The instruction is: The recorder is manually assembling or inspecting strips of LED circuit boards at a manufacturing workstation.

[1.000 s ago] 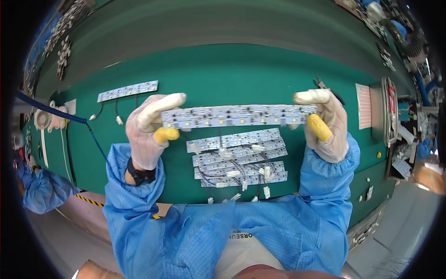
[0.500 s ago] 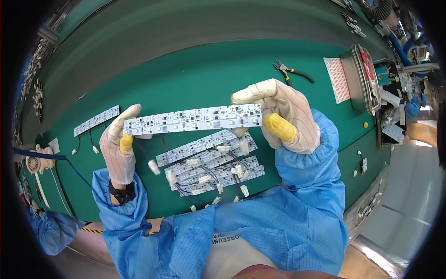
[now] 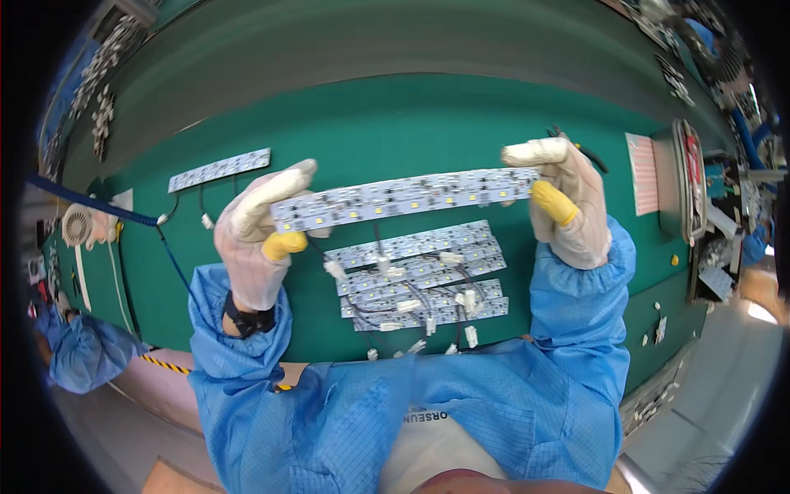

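A long white LED circuit board (image 3: 411,198) is held up level with the bench, its right end slightly farther from me. My left hand (image 3: 262,226), in a whitish glove with a yellow thumb cover, is closed on its left end. My right hand (image 3: 572,202), gloved the same way, pinches the right end between fingers and yellow thumb. Thin wires with white connectors hang below the held board. Closer to me lies an overlapping group of similar LED boards (image 3: 415,247), with dark wires and white plugs across them. A separate LED board (image 3: 220,170) rests beyond my left hand.
Pliers (image 3: 594,158) lie partly hidden behind my right hand. Farther right are a sheet of red-marked labels (image 3: 643,173) and a metal tin (image 3: 676,185). A blue cord (image 3: 90,200) crosses the left side, near a small white fan (image 3: 76,224). Another person's blue sleeve (image 3: 90,354) shows at lower left.
The view has shifted, so the bench things appear farther right. Both hands keep hold of the board, whose face looks slightly more tilted. My right hand now covers most of the pliers.
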`<state>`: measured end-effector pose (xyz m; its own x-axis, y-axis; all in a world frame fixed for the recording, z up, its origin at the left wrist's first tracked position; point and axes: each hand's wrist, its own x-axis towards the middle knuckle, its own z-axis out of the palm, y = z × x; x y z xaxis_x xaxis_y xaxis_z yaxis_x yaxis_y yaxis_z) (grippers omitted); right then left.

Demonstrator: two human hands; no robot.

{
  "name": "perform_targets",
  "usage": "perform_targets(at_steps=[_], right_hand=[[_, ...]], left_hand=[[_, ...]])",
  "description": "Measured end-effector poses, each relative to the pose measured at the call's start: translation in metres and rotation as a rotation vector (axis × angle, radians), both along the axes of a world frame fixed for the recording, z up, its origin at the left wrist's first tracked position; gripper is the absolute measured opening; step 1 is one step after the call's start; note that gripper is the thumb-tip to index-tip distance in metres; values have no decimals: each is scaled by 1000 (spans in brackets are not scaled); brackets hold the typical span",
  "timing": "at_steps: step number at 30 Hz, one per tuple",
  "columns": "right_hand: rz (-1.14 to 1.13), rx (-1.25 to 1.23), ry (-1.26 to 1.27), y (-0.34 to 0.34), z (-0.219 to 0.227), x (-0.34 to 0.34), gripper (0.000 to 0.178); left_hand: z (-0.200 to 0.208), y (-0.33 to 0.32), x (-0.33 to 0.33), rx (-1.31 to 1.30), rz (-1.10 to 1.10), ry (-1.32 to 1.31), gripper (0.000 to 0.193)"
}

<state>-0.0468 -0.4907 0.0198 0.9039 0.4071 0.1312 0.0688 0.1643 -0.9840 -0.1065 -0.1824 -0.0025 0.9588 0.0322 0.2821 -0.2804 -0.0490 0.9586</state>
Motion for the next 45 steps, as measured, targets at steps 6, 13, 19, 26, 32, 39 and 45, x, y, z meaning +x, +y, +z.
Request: perform_targets(at_steps=[6, 13, 19, 26, 32, 39, 45], right_hand=[[77, -137, 246, -2, 12, 4, 63], [-46, -15, -1, 7, 1, -3, 50], [-3, -17, 64, -2, -2, 3, 54], [7, -62, 44, -2, 3, -7, 57], [79, 9, -25, 8, 0, -11, 48], [-44, -100, 155, 3, 0, 6, 71], [-63, -271, 105, 16, 3, 4, 66]], left_hand=[[0, 8, -2, 36, -113, -183, 58], [9, 4, 7, 119, 49, 76, 56], [3, 7, 1, -78, -151, -66, 59], [4, 4, 7, 26, -15, 15, 52], [5, 3, 13, 208, 71, 130, 46], [-6, 7, 1, -182, -155, -9, 66], [-7, 9, 10, 11, -263, -72, 51]])
